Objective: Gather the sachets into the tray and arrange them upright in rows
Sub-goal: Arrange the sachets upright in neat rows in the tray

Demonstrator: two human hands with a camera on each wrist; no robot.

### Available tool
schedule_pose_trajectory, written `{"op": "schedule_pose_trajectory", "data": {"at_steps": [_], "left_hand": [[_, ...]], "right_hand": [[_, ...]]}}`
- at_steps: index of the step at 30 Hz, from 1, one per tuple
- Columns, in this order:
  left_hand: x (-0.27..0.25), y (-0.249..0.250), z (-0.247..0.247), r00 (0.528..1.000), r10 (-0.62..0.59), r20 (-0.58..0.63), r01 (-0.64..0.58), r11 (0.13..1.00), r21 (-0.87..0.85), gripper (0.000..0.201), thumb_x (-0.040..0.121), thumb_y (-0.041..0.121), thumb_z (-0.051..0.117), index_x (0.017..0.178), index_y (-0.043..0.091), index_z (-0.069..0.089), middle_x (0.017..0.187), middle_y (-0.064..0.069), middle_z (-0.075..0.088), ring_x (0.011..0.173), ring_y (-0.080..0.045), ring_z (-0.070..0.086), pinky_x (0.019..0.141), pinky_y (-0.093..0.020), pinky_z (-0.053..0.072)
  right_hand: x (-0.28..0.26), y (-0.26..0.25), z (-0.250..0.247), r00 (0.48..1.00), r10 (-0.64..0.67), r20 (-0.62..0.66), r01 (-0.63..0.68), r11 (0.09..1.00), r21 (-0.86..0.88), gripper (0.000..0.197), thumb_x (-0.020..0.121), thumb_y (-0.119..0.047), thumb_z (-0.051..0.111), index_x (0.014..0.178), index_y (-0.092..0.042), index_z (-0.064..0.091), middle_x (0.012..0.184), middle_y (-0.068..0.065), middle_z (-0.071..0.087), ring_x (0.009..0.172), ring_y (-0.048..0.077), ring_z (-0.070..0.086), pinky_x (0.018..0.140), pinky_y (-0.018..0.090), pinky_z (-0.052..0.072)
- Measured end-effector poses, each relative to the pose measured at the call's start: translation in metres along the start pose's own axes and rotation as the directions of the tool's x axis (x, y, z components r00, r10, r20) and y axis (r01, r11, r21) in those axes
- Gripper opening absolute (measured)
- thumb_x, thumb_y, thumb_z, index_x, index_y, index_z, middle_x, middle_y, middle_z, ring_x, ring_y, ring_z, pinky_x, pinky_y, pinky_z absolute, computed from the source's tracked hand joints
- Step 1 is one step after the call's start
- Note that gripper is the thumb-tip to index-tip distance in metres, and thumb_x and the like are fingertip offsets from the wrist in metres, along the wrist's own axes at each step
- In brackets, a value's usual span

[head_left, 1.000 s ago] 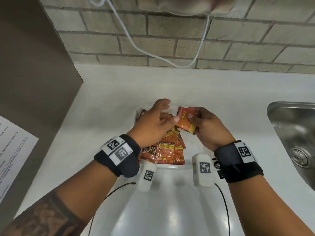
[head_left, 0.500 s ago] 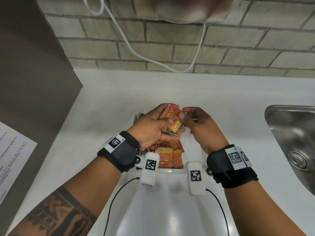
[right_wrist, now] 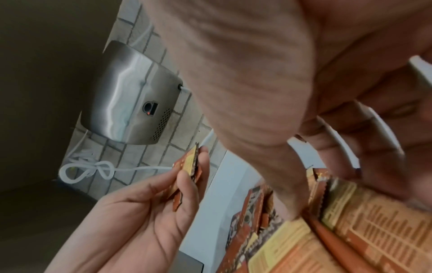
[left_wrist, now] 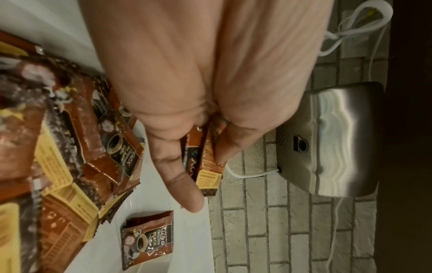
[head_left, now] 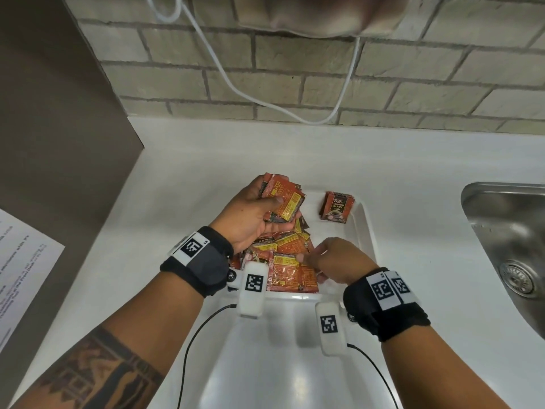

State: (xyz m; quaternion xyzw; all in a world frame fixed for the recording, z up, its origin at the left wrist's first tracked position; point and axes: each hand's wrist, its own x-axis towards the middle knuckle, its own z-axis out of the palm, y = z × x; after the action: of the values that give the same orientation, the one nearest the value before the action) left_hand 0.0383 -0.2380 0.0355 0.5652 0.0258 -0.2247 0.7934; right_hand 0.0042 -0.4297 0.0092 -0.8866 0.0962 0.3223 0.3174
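Looking down, I see the white counter (head_left: 413, 178) first, then the steel sink (head_left: 507, 237) at my right and the white tray (head_left: 364, 228) in the middle. Loose sachets (head_left: 290, 258) lie flat in a heap in the tray's left and near part; a small upright group of sachets (head_left: 336, 207) stands alone at its far right corner. My left hand (head_left: 256, 215) grips a stack of sachets (head_left: 284, 199) above the heap, thumb across the top one. My right hand (head_left: 336, 261) reaches down, fingertips pinching a sachet edge at the heap's near right side.
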Motion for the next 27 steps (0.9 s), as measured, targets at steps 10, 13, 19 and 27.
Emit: {"op": "schedule_pose_trajectory", "data": {"at_steps": [10, 13, 19, 27], "left_hand": [[0.000, -0.007, -0.001, 1.000, -0.025, -0.014, 0.026, 0.999, 0.044, 0.034, 0.102, 0.000, 0.053, 0.132, 0.016, 0.055, 0.129, -0.017, 0.065, 0.106, -0.034, 0.071, 0.075, -0.035, 0.062], [-0.002, -0.010, -0.002, 0.999, -0.043, -0.024, 0.044, 0.996, 0.076, 0.040, 0.102, 0.000, 0.055, 0.138, 0.015, 0.050, 0.136, -0.021, 0.060, 0.113, -0.039, 0.068, 0.076, -0.037, 0.063], [-0.004, -0.019, 0.000, 0.997, -0.075, -0.003, 0.074, 0.976, 0.203, 0.046, 0.102, 0.006, 0.056, 0.146, 0.016, 0.043, 0.141, -0.016, 0.055, 0.115, -0.035, 0.067, 0.080, -0.041, 0.062], [-0.010, -0.020, 0.003, 0.993, -0.103, 0.062, 0.085, 0.966, 0.243, 0.036, 0.103, 0.002, 0.052, 0.131, 0.025, 0.052, 0.130, -0.013, 0.064, 0.106, -0.030, 0.072, 0.084, -0.043, 0.062]], "right_hand": [[0.002, 0.001, 0.008, 0.998, -0.016, -0.060, 0.033, 0.952, 0.305, 0.021, 0.098, -0.033, 0.061, 0.093, -0.013, 0.063, 0.085, 0.005, 0.071, 0.063, 0.014, 0.065, 0.045, 0.018, 0.041], [0.002, 0.005, 0.009, 0.995, -0.015, -0.103, 0.050, 0.935, 0.352, 0.018, 0.096, -0.031, 0.065, 0.091, -0.014, 0.064, 0.084, 0.004, 0.070, 0.064, 0.015, 0.062, 0.054, 0.024, 0.045], [-0.007, 0.014, 0.004, 0.974, -0.050, -0.220, 0.132, 0.918, 0.374, 0.017, 0.096, -0.027, 0.065, 0.090, -0.012, 0.063, 0.088, 0.008, 0.071, 0.073, 0.020, 0.063, 0.066, 0.035, 0.052], [-0.002, 0.031, 0.006, 0.946, 0.016, -0.323, 0.125, 0.903, 0.412, 0.013, 0.098, -0.029, 0.061, 0.092, -0.017, 0.058, 0.094, 0.009, 0.070, 0.089, 0.029, 0.068, 0.081, 0.048, 0.058]]}}
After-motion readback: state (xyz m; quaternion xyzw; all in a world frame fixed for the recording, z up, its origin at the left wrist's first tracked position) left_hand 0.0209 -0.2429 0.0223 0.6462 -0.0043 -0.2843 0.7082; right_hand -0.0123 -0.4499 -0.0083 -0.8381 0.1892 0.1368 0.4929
